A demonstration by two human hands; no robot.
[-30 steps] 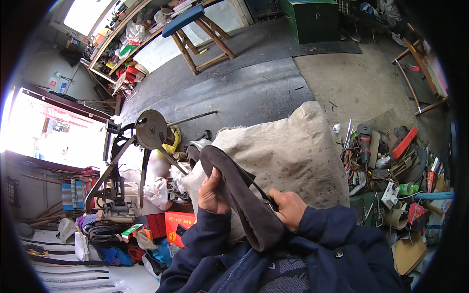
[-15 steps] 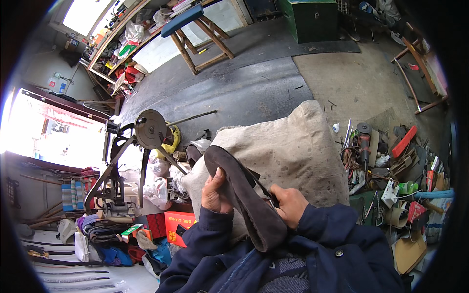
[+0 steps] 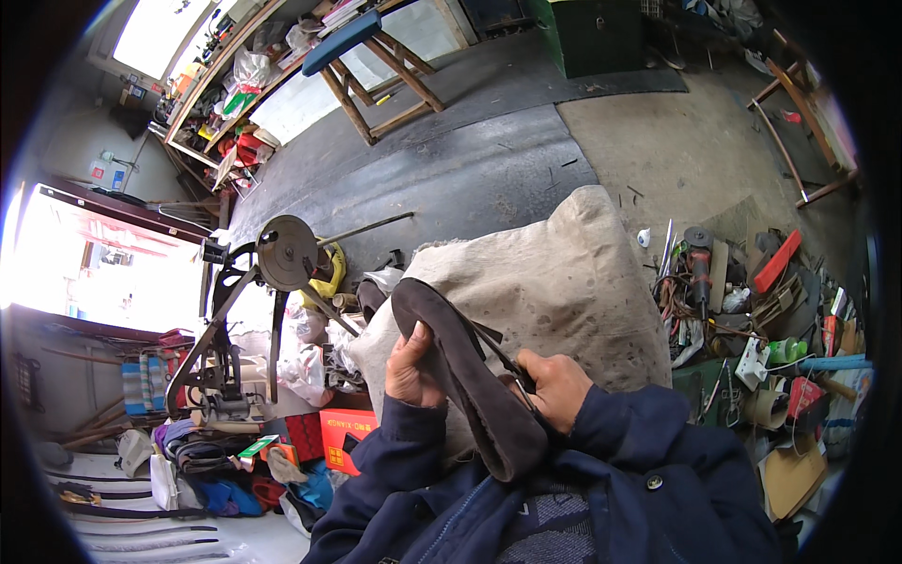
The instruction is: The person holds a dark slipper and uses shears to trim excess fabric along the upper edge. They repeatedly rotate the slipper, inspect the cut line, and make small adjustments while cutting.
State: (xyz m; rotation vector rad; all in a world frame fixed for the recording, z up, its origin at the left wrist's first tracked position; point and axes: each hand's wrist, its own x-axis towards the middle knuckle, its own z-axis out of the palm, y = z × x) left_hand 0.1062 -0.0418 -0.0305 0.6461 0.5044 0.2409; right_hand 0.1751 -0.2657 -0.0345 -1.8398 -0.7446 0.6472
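Observation:
A dark brown suede shoe (image 3: 498,428) is held upright at a tilt over a stained beige cloth (image 3: 545,263) across my lap. My left hand (image 3: 415,371) grips its side, thumb pressed on the suede. Against the shoe's opposite side, my right hand (image 3: 554,390) is closed around something narrow and dark, partly hidden by the shoe and too unclear to name. Behind the held shoe, another dark shoe (image 3: 371,299) is partly covered.
A black cast-iron machine (image 3: 225,320) with a round wheel stands at left beside piled bags and a red box (image 3: 338,428). At right lie an angle grinder (image 3: 700,268) and jumbled tools. A blue-topped wooden stool (image 3: 343,42) and green chest (image 3: 592,38) stand farther off.
My right hand has shifted very slightly at the shoe's side. The surroundings sit a little higher or shifted in the picture. Both hands keep their holds.

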